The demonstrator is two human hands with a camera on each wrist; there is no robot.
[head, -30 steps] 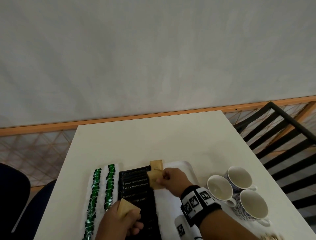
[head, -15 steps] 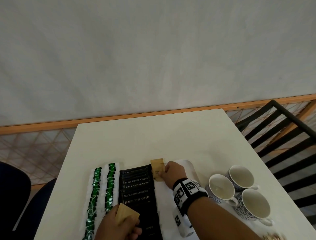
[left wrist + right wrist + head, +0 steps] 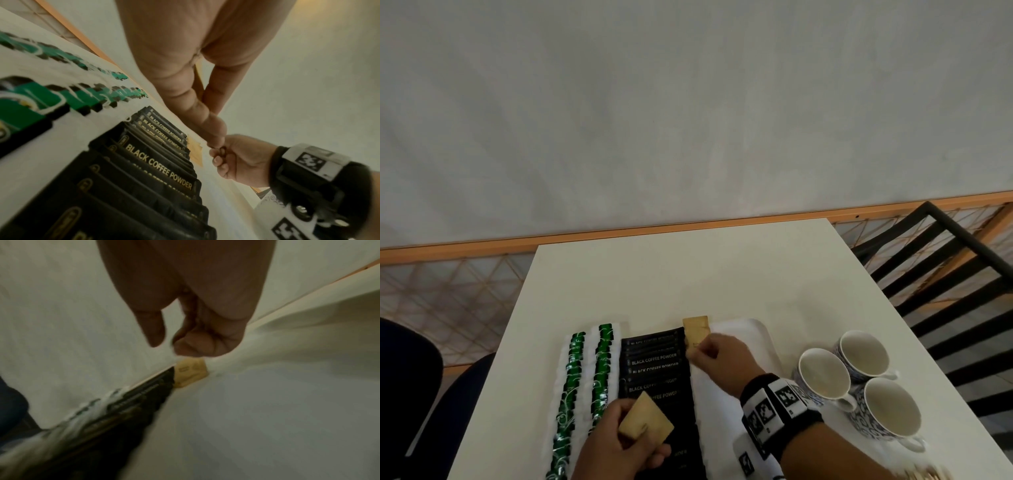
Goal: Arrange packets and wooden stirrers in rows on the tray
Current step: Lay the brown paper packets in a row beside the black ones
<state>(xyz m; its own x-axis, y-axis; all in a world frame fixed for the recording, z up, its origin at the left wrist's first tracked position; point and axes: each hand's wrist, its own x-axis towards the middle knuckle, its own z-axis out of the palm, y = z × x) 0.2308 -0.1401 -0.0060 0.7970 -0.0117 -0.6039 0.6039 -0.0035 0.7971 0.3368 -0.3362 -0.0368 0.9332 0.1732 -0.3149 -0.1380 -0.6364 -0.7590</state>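
A white tray [image 3: 755, 329] holds two rows of green packets [image 3: 575, 377], a column of black coffee packets [image 3: 654, 370] and brown packets [image 3: 697, 330] at the column's far right end. My right hand [image 3: 707, 353] sits at the near edge of those brown packets with its fingers curled. In the right wrist view the right hand [image 3: 185, 339] has its thumb apart from the fingers, with nothing between them, and the brown packet [image 3: 191, 371] lies flat below. My left hand [image 3: 640, 435] pinches a small stack of brown packets [image 3: 647, 419] over the black column's near part.
Three empty patterned cups [image 3: 825, 373] stand on the table right of the tray. Pale wooden pieces [image 3: 928, 474] blur at the bottom right corner. A black slatted chair [image 3: 945, 274] is beyond the table's right edge and a dark blue seat [image 3: 407, 377] at the left.
My right hand carried a brown packet forward and laid it at the far end beside the black column, then let go. My left hand stayed low with its stack.
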